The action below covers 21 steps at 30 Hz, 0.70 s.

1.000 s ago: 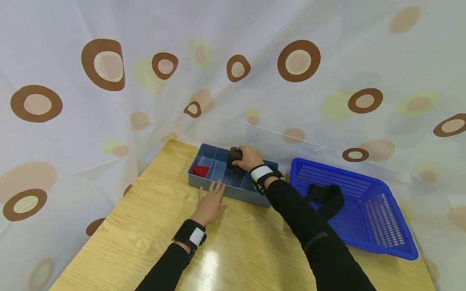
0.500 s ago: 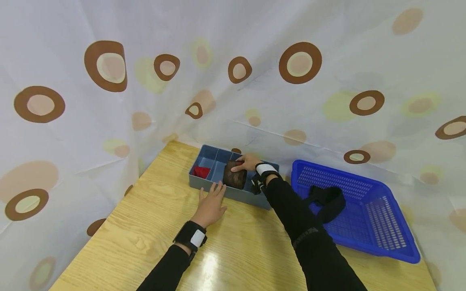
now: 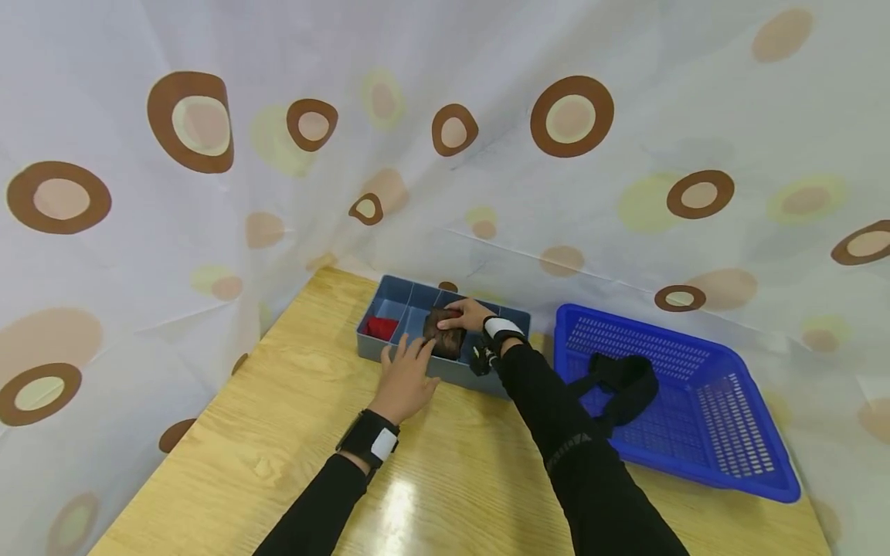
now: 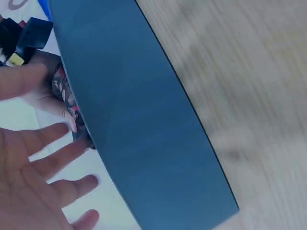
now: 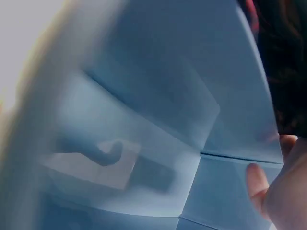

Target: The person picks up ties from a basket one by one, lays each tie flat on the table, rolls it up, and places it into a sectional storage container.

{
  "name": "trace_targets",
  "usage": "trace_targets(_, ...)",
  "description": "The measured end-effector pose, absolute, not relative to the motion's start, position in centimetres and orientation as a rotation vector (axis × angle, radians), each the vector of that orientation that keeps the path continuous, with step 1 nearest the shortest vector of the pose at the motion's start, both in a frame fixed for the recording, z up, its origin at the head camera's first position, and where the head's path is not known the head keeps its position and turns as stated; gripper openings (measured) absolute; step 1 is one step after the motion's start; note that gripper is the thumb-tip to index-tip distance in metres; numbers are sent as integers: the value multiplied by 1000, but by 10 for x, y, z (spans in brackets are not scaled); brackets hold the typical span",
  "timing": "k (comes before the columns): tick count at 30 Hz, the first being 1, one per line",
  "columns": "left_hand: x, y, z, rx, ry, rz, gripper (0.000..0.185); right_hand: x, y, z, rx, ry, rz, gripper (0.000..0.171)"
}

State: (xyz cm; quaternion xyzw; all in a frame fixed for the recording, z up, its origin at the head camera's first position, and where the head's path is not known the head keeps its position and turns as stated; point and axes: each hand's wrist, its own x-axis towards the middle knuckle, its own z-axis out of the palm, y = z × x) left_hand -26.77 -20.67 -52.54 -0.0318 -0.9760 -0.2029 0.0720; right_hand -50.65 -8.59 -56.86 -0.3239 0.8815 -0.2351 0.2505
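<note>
A grey divided tray [image 3: 480, 378] stands at the table's far edge. My right hand [image 3: 467, 313] holds a dark brown cloth bundle [image 3: 445, 344] by its far top edge, low in a middle compartment. A red item [image 3: 381, 327] lies in the left compartment. My left hand [image 3: 406, 374] is open, its straight fingers reaching over the tray's front wall towards the bundle. In the left wrist view the spread left hand [image 4: 33, 187] is beside the tray wall [image 4: 144, 120], with the patterned bundle [image 4: 64, 93] behind it. The right wrist view is blurred: tray dividers [image 5: 168, 120] and the bundle [image 5: 283, 72].
A blue plastic basket [image 3: 723, 432] sits to the right of the tray with a black strap-like item [image 3: 626, 377] in it. A spotted curtain [image 3: 445, 154] hangs close behind the wooden table [image 3: 278, 448].
The right hand has lowered the dark bundle into the tray. The left hand has slid forward from the table, so its fingers now reach over the tray's front wall.
</note>
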Motion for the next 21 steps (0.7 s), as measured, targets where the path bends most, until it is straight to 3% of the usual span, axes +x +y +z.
trace_targets(3,-276,-201,-524,-140,-3015,-561,73,-527,-83,-601,-965,2410,-647,64)
trace_targets(5,-281,-198,-524,-177,-3049,-517,75,-515,-83,-585,-1014,2382,-641,68)
trace_targets(6,-282,-196,-523,-190,-3061,-498,76,-511,-83,-577,-1009,2370,-617,68)
trace_targets(15,-284,-190,-518,-248,-3097,-367,79,-572,-86,-629,-1132,2345,-272,57)
trace_targets(21,-288,-192,-520,-265,-3127,-329,76,-547,-102,-612,-1030,2555,150,40)
